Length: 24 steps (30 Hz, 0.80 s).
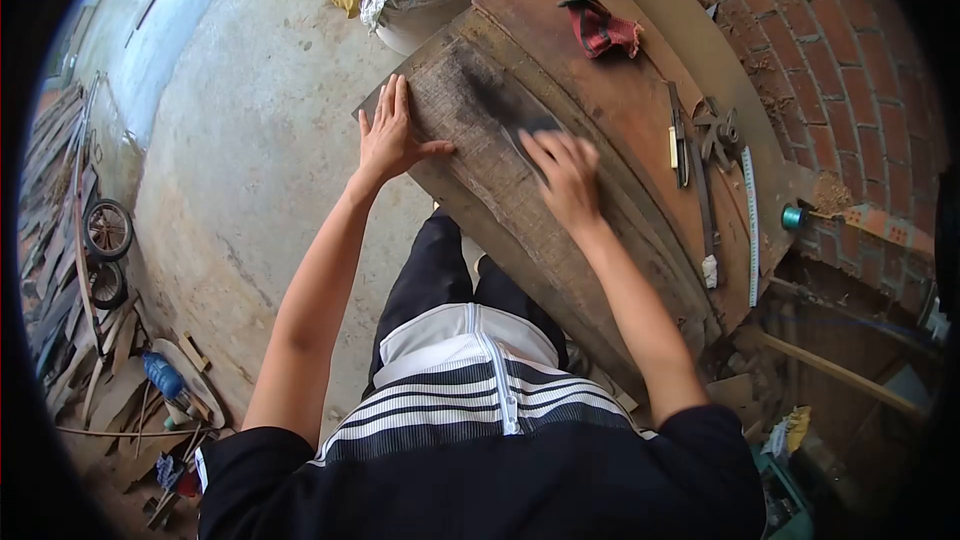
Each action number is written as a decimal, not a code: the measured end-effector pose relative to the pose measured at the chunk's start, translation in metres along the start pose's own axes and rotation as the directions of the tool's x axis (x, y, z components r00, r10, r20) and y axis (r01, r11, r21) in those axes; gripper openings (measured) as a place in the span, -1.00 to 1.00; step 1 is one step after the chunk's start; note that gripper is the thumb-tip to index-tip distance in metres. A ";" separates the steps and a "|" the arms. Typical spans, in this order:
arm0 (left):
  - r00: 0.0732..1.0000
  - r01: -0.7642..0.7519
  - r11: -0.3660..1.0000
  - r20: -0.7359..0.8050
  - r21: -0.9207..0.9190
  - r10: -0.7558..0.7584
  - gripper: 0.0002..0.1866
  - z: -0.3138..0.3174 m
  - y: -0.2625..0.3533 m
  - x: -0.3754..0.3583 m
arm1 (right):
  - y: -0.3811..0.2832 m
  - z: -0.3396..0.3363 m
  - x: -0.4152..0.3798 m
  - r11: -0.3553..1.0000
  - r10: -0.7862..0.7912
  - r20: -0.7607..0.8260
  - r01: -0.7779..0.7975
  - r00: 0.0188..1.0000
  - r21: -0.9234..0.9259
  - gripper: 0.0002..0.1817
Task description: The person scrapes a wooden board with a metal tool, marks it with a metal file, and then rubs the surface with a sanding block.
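A long, worn wooden board lies slantwise across the workbench in front of me. My left hand rests on its near left end, fingers stretched out and thumb spread. Over the middle of the board is my right hand, smeared by motion, with its fingers bent downward. A dark, thin piece shows at those fingertips, too blurred to name. Beyond the hands, the board's surface carries a blackish patch.
On the bench lie a red and black cloth, a utility knife, a metal star-shaped part and a white ruler. A stuffed sack stands beyond. Scrap wood and small wheels are at left.
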<state>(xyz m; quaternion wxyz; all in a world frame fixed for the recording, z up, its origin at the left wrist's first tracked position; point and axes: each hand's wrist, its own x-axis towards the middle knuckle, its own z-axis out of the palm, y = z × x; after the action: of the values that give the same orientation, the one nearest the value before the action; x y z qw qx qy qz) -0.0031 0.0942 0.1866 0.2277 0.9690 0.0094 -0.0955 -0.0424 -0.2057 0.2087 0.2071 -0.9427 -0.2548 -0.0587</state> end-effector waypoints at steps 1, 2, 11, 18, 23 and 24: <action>1.000 0.005 1.000 -0.002 -0.015 -0.005 0.44 0.000 -0.001 0.003 | 0.003 -0.018 -0.038 0.998 0.055 0.056 -0.054 0.997 -0.026 -0.17; 1.000 0.012 0.999 0.007 -0.036 -0.012 0.46 -0.001 -0.001 0.003 | 0.007 -0.033 -0.072 0.995 0.095 0.084 -0.094 0.992 -0.026 -0.20; 1.000 0.010 0.998 -0.011 -0.058 -0.011 0.51 0.009 -0.011 0.005 | -0.016 0.027 0.044 0.996 0.010 0.002 -0.010 1.000 0.086 -0.31; 1.000 0.008 0.998 0.003 -0.065 -0.008 0.52 0.003 -0.007 0.007 | -0.016 0.051 0.084 0.997 -0.029 -0.035 0.031 0.999 0.075 -0.27; 1.000 0.001 0.997 -0.015 -0.075 -0.002 0.52 0.006 -0.011 0.006 | -0.010 -0.036 -0.085 0.983 0.183 0.172 -0.174 0.968 -0.063 -0.22; 1.000 0.009 0.996 -0.020 -0.083 -0.011 0.52 0.007 -0.012 0.006 | -0.010 -0.035 -0.082 0.984 0.173 0.177 -0.163 0.969 -0.068 -0.22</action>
<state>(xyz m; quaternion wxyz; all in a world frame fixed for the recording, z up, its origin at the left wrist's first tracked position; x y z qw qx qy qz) 0.0007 0.1022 0.1740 0.2673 0.9596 0.0204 -0.0860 -0.1182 -0.2497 0.2260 0.1622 -0.9675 -0.1902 0.0389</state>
